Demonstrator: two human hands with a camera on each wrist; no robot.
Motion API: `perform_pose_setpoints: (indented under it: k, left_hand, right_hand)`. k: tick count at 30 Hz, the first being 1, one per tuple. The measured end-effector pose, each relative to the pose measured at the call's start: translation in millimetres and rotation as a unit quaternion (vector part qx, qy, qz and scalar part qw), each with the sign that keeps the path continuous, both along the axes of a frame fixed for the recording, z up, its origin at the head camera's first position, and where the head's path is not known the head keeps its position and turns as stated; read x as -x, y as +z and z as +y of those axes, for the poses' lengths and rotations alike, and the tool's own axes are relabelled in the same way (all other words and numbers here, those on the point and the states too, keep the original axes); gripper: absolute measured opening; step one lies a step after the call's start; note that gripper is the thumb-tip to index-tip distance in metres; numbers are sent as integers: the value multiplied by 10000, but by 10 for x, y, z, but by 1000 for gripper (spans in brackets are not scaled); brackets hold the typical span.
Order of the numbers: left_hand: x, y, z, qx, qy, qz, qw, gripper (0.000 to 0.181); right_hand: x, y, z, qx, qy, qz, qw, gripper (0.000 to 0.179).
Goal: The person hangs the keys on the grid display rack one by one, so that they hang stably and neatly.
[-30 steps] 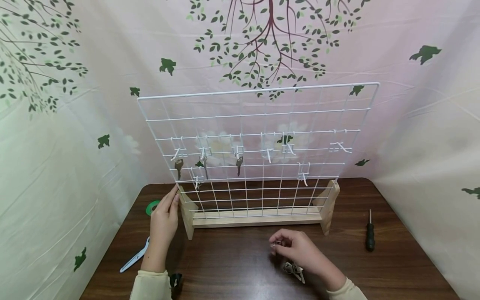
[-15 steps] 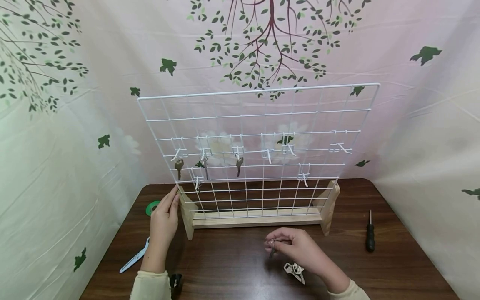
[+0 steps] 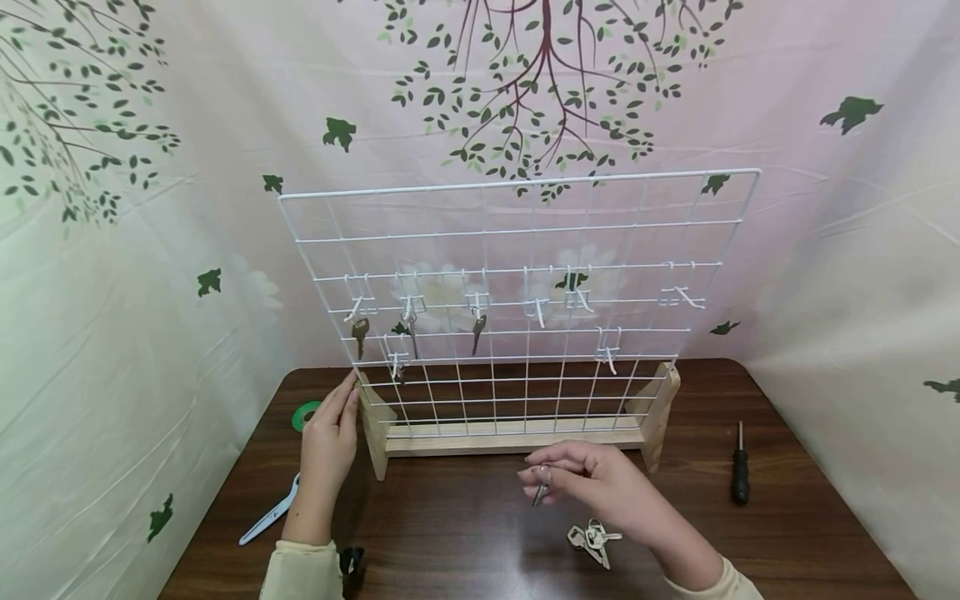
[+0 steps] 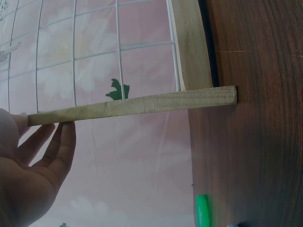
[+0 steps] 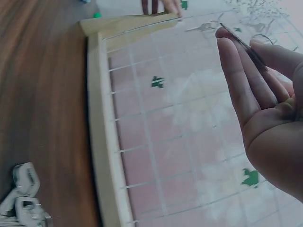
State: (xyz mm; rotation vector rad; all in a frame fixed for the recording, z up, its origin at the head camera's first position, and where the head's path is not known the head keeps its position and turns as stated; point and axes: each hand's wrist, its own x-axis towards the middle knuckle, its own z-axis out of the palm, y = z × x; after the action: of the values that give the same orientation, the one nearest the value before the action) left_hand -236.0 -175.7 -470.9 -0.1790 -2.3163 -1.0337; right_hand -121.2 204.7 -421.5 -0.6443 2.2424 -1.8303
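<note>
The right hand (image 3: 600,487) pinches a key (image 3: 540,493) between thumb and fingers, in front of the stand's base board (image 3: 517,442); part of the blade shows below, while most of its head is covered. In the right wrist view the key is dark and edge-on, its ring just beside the thumb. The left hand (image 3: 330,433) rests nearly straight fingers against the outer face of the wooden upright (image 3: 375,433). The left sleeve (image 3: 302,571) partly covers a black object (image 3: 351,560) too hidden to name, and the forearm crosses the end of a pale blue tool (image 3: 272,512). Keys hang on hooks at the wire grid's (image 3: 525,183) left; a dark shape on the lower left hook may be another.

Loose keys (image 3: 596,542) overlap below the right hand, near the forearm. The screwdriver (image 3: 740,475) lies near the right edge, well apart from that hand; green tape (image 3: 302,414) sits by the left edge. The desk (image 3: 450,533) is dark wood, backed by leaf-printed cloth (image 3: 225,108).
</note>
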Motion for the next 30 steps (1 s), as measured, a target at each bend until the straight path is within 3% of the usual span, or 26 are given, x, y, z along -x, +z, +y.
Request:
perform_pose_setpoints:
  k: [8, 18, 25, 30]
  left_hand:
    - [2, -5, -10, 0, -18, -17, 10000, 41]
    - [-13, 6, -9, -28, -44, -50, 10000, 41]
    - [-11, 13, -11, -26, -42, 3, 10000, 41]
    - [-15, 14, -8, -23, -41, -71, 10000, 42]
  right_hand:
    - [44, 315, -42, 305, -214, 406, 9985, 29]
    - [161, 735, -115, 795, -1129, 1254, 9824, 20]
    - [252, 964, -187, 718, -1682, 1146, 9764, 24]
    - [350, 993, -218, 744, -1632, 1163, 9769, 31]
